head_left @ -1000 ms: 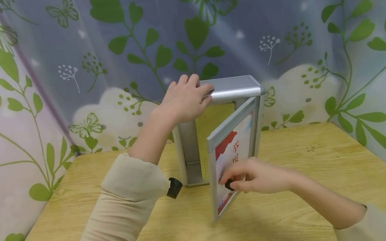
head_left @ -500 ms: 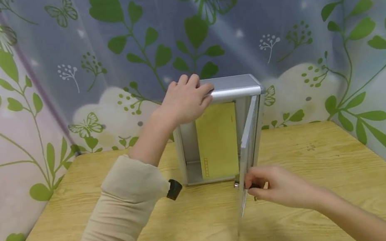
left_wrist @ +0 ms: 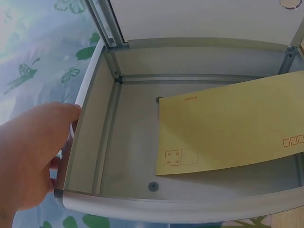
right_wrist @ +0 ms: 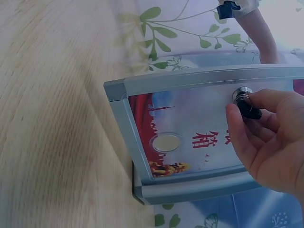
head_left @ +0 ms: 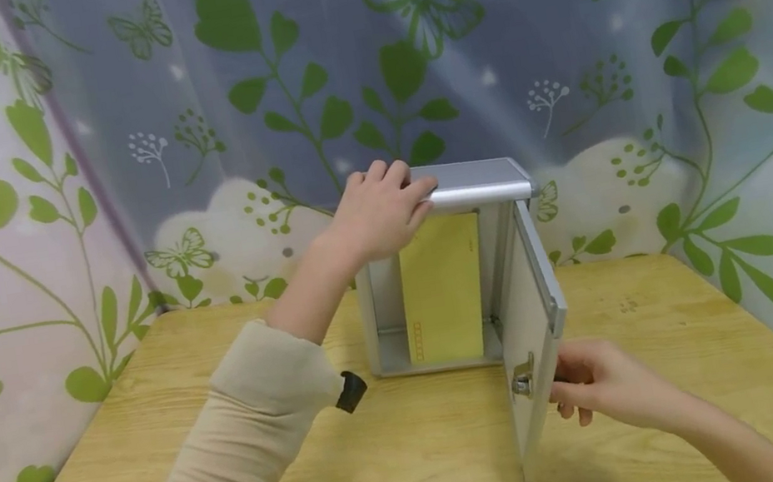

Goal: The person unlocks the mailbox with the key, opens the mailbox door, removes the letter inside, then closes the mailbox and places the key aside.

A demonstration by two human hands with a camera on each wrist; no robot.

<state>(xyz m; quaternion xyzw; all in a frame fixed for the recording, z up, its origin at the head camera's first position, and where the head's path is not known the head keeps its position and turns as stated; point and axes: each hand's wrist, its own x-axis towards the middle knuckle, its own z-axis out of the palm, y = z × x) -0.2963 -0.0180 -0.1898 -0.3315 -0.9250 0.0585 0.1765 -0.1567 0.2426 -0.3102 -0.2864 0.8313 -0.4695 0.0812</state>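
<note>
A silver metal letter box (head_left: 478,176) stands on the table, front open. My left hand (head_left: 380,212) holds it by the top, fingers bent over the panel. The hinged door (head_left: 528,328) stands swung out to the right, its inner face and lock latch (head_left: 524,381) showing. At its outer side, my right hand (head_left: 607,387) pinches a black-headed key (right_wrist: 248,109) sitting in the door's lock (right_wrist: 242,91). A yellow envelope (head_left: 443,291) stands upright inside the box, against the back. Printed red characters and a small oval window (right_wrist: 166,142) mark the door's outer face.
The wood-grain table (head_left: 257,480) carries the box near its back edge. Behind hangs a curtain (head_left: 306,119) printed with green leaves and butterflies. A black strap end (head_left: 351,391) sticks out by the left sleeve (head_left: 259,396).
The door has swung outward to the right, with my right hand on its key. The envelope inside has come into full view. My left hand stays on the box top.
</note>
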